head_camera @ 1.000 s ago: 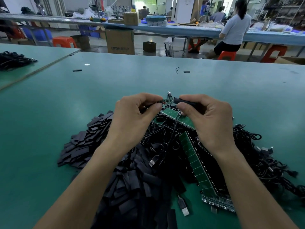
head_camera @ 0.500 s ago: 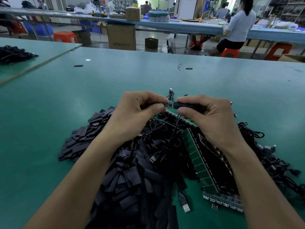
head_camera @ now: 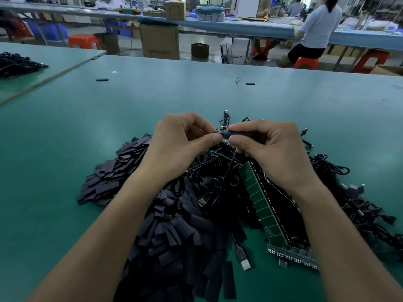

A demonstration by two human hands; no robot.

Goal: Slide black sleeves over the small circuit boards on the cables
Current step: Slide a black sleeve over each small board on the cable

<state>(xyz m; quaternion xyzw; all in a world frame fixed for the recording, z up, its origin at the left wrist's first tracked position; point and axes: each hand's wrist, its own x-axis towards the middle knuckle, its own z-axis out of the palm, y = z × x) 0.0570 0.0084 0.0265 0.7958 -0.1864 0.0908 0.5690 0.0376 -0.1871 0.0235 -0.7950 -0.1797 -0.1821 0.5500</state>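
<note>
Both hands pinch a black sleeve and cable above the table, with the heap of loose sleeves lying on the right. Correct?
No. In the head view the heap of loose sleeves lies on the left; tangled cables lie on the right. The rest holds.

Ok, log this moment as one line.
phase: sleeving | left hand: pinches cable end | right hand: pinches black sleeve | board: hidden | spare sleeves: piled beneath left forearm

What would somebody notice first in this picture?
Two hands meet in the middle: the left hand pinches a cable end and the right hand grips a black sleeve. Under them a big heap of sleeves and tangled cables lie on the green table.
</note>
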